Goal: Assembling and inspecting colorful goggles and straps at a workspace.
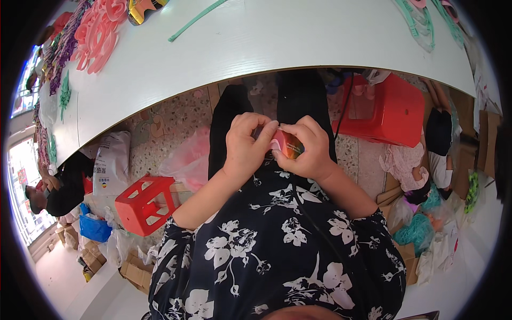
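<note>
Over my lap, both hands work close together on a small printed card (293, 145) in dark red and orange. A pink strap (277, 142) lies against the card, between my fingers. My left hand (244, 143) is closed, its thumb and fingers pressed at the card's left side. Wrapped round the right side is my right hand (312, 146), also closed, with its thumb along the lower edge. My fingers cover much of the card, and I cannot make out how the strap is fixed to it.
Ahead, the white table (240, 50) bears a pink strap pile (101, 34), a green strap (196, 21), a yellow-and-black card (143, 10) and more green straps (418, 24). Red stools (145, 205) (394, 114) stand either side. People (61, 181) sit left and right.
</note>
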Demonstrator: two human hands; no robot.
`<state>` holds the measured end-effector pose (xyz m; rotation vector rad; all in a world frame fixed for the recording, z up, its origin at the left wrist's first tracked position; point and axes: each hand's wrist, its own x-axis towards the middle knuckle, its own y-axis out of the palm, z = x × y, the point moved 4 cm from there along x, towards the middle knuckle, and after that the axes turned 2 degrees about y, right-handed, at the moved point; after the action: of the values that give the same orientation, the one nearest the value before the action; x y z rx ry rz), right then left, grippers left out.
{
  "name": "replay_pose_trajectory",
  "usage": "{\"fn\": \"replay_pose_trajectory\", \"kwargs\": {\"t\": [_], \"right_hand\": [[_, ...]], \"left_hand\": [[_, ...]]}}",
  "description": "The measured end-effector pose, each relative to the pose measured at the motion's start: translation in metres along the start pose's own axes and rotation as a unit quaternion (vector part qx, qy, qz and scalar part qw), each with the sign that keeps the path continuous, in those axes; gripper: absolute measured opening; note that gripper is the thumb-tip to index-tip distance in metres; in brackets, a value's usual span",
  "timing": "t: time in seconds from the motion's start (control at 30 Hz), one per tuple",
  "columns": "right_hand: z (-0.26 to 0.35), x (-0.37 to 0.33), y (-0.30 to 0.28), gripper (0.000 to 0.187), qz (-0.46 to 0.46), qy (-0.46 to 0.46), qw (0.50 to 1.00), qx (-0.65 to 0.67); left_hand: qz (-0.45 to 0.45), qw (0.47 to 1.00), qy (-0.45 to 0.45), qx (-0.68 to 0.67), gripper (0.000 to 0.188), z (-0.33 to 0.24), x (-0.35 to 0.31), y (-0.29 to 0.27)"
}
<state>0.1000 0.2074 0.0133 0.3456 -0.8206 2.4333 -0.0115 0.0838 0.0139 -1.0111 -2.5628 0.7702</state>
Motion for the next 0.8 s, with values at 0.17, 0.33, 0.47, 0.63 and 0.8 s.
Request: {"fn": "replay_pose_trajectory", "kwargs": {"t": [0.17,0.33,0.47,0.63,0.8], "right_hand": [[-0.017,-0.009,-0.001,0.041,-0.096,0.063,0.991,0.062],[-0.013,-0.005,-0.001,0.043,-0.109,0.103,0.983,0.106],[-0.009,-0.007,0.013,0.05,-0.086,0.11,0.978,0.154],[0.004,-0.005,0.017,0.051,-0.087,0.079,0.987,0.107],[0.006,-0.005,0.011,0.055,-0.068,0.05,0.995,0.048]], "left_hand": [[-0.065,0.97,-0.093,-0.215,0.03,0.015,0.007,-0.023],[-0.139,0.912,-0.108,-0.371,0.034,0.055,-0.043,-0.013],[0.056,0.787,-0.17,-0.591,0.042,0.011,-0.034,0.016],[0.073,0.757,-0.205,-0.615,0.044,0.018,-0.023,0.043],[0.02,0.756,-0.228,-0.613,0.036,0.021,-0.025,0.042]]}}
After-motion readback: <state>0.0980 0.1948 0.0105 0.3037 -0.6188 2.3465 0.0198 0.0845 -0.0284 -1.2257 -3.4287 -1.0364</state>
